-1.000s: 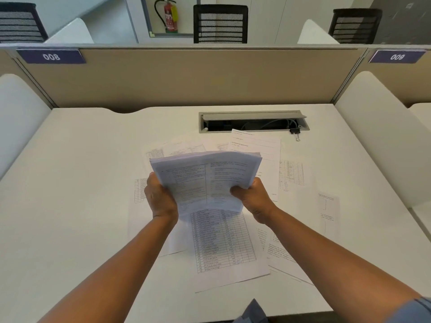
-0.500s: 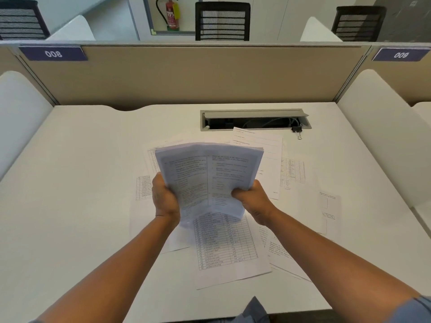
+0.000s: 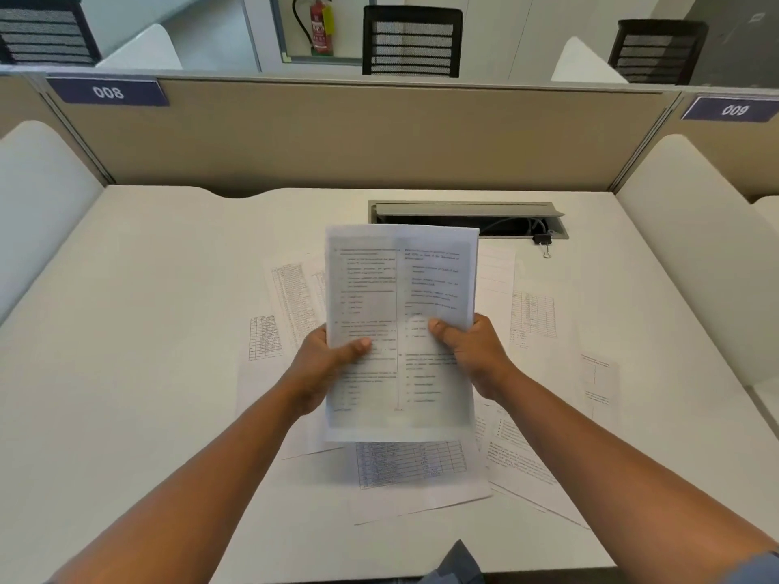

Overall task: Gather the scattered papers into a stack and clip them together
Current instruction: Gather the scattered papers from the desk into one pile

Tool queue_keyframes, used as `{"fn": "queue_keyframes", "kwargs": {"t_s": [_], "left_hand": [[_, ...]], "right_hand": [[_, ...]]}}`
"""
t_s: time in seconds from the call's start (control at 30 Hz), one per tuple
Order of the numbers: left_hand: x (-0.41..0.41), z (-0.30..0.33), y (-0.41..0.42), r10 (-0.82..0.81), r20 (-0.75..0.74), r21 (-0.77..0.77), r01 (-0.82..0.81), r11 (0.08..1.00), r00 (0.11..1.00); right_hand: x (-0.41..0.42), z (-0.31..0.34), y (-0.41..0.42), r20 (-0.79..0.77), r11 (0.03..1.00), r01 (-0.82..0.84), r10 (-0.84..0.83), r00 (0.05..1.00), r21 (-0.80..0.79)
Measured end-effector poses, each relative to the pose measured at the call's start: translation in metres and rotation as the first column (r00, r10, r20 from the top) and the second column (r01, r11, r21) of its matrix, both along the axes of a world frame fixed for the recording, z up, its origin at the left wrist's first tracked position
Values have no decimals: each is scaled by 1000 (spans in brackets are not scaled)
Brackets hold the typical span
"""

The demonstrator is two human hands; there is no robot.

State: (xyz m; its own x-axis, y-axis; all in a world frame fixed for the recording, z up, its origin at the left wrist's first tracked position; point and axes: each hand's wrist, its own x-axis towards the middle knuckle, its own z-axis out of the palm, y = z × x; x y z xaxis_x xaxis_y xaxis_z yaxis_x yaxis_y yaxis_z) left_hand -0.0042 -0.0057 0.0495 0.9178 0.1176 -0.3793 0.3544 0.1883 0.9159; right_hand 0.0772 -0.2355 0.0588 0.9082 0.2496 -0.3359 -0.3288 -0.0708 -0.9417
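Note:
I hold a small stack of printed sheets (image 3: pixel 400 288) upright above the middle of the white desk (image 3: pixel 147 330). My left hand (image 3: pixel 320 364) grips its left edge with the thumb on the front page. My right hand (image 3: pixel 472 351) grips the right edge the same way. Several loose printed papers (image 3: pixel 421 478) lie scattered flat on the desk under and around the held stack. A black binder clip (image 3: pixel 543 242) lies on the desk at the front right corner of the cable tray, beyond my right hand and apart from the papers.
An open grey cable tray (image 3: pixel 468 212) is set into the desk at the back. A beige partition (image 3: pixel 337 137) closes the far side, and white side dividers (image 3: pixel 695 255) stand left and right. Black chairs stand beyond the partition.
The held sheets have turned from a tilted, bowed sideways hold to upright and flatter, and have risen. Both thumbs now lie on the front page.

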Motion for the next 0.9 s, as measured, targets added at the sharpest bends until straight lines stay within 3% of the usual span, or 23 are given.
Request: {"fn": "queue_keyframes", "kwargs": {"t_s": [0.1, 0.23, 0.47, 0.57, 0.7, 0.77, 0.9], "left_hand": [[-5, -12, 1, -64, -68, -78, 59, 995, 996], [-3, -24, -1, 57, -103, -60, -63, 996, 993], [-2, -34, 0, 90, -181, 0, -91, 996, 979], [-2, -39, 4, 207, -220, 156, -175, 972, 953], [0, -49, 19, 415, -189, 478, -286, 830, 890], [3, -56, 28, 457, -229, 519, -290, 804, 859], [10, -63, 41, 478, -307, 441, -322, 838, 823]], "right_hand": [[3, -3, -6, -52, 1000, -26, 27, 998, 17], [2, -10, -9, -128, 991, -100, 111, 986, 92], [4, -38, -6, -166, 997, -56, 48, 985, -46], [9, -46, -9, -176, 996, -13, -4, 984, -93], [15, -58, -14, -218, 993, 18, -44, 975, -120], [16, -65, -15, -243, 989, 27, -62, 968, -145], [20, -74, -14, -275, 986, 38, -82, 958, -162]]}}
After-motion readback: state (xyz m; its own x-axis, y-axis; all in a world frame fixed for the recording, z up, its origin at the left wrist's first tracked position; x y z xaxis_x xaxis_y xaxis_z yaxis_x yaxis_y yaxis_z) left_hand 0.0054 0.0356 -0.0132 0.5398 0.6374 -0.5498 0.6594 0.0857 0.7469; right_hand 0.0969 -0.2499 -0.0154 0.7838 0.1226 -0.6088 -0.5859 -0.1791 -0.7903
